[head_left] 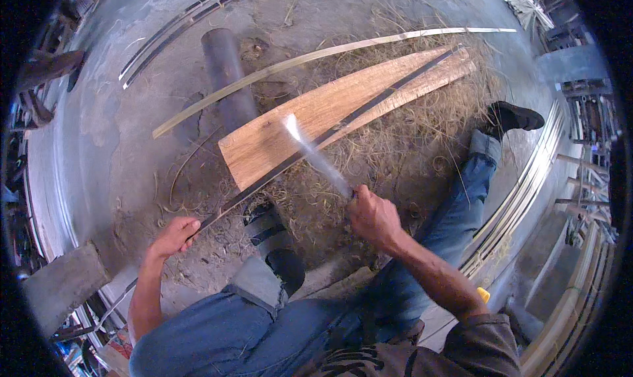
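My left hand (175, 236) is closed round the near end of a long, narrow strip (264, 180), dark on its upper face, probably split bamboo. The strip slants up to the right across a wooden board (257, 146), and its far end lies near the board's far tip. In my right hand (374, 215), fingers wrapped round the handle, is a knife (323, 167). Its blade is smeared by motion and crosses over the strip and board, pointing away and to the left. Whether the edge touches the strip I cannot tell.
A dark round post (224, 57) lies under the board's left part. One pale strip (250, 80) rests across it. Curly shavings (415, 140) cover the ground. Dark strips (188, 14) lie far left, and long bundles (537, 169) at right. My legs flank the work.
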`<action>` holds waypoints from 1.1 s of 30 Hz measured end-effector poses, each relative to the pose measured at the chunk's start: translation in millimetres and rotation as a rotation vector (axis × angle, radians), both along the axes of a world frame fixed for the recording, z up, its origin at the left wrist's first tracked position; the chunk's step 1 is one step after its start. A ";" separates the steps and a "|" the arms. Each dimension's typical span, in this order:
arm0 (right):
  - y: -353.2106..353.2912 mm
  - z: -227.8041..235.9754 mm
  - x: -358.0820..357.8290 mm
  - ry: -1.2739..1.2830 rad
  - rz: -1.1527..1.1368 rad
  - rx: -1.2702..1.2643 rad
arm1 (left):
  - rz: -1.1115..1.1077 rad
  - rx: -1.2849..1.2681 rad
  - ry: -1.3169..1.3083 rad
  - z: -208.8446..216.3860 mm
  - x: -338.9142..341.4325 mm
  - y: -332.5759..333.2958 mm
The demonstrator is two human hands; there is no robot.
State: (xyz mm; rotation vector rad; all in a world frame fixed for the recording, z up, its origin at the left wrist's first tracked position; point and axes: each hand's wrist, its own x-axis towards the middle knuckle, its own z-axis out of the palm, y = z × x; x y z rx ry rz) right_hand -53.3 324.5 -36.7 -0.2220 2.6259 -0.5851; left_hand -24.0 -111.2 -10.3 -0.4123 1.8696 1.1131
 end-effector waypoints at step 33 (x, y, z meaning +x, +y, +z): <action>-38.6 -54.7 20.0 0.084 0.047 -0.086 | -0.024 0.238 0.057 -0.9 -5.3 45.5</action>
